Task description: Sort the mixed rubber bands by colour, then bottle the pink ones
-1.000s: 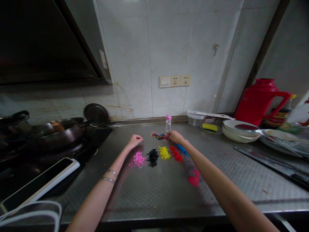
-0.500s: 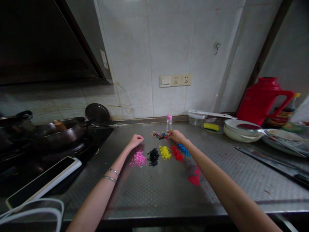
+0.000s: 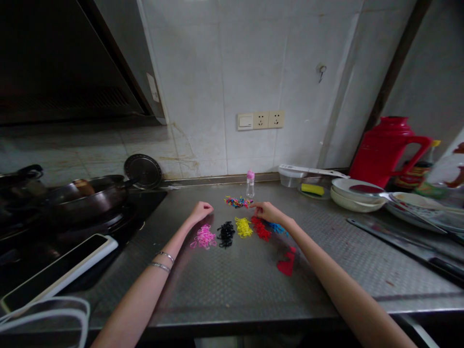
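My right hand (image 3: pixel 266 211) is at the far edge of a pile of red rubber bands (image 3: pixel 261 231), partly covering it. Its index finger reaches toward a mixed-colour pile of small rubber bands (image 3: pixel 235 202). Nothing shows in its fingers. My left hand (image 3: pixel 201 211) rests on the counter with curled fingers; whatever they hold, if anything, is hidden. Below it lies a pink pile (image 3: pixel 204 237), followed rightward by a black pile (image 3: pixel 226 234) and a yellow pile (image 3: pixel 243 227). A blue pile (image 3: pixel 278 228) shows partly behind my right wrist. Behind the mixed pile stands a clear bottle with a pink top (image 3: pixel 250 183).
A red heart-like shape (image 3: pixel 287 263) is on the steel counter (image 3: pixel 217 285). Left are a stove with a pan (image 3: pixel 87 198) and a white device (image 3: pixel 61 270). Right are bowls (image 3: pixel 358 198), a knife (image 3: pixel 391 241), a sponge (image 3: pixel 312 189) and a red flask (image 3: pixel 384 152).
My right hand has moved from beside the mixed pile toward me, over the edge of the red pile. The left hand stays in place; the whole view has shifted slightly.
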### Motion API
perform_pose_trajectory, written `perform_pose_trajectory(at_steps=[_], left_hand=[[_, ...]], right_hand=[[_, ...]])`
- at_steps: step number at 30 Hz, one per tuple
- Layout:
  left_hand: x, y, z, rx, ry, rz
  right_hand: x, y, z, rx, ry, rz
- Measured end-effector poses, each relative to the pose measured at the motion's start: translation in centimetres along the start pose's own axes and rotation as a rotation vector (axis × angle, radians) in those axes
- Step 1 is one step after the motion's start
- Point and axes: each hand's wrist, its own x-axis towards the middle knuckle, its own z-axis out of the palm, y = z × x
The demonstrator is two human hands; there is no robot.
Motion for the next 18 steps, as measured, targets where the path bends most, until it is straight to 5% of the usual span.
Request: perform_pose_trajectory(at_steps=[6, 18], left_hand=[[-0.3, 0.6, 0.2, 0.041, 0.023, 0.031], [0.8, 3.0, 4.1, 0.203, 0.051, 0.077]], right_hand=[[-0.4, 1.0, -1.0, -0.056, 0.082, 0.029], [-2.8, 4.5, -2.5, -0.308, 0.22, 0.385]])
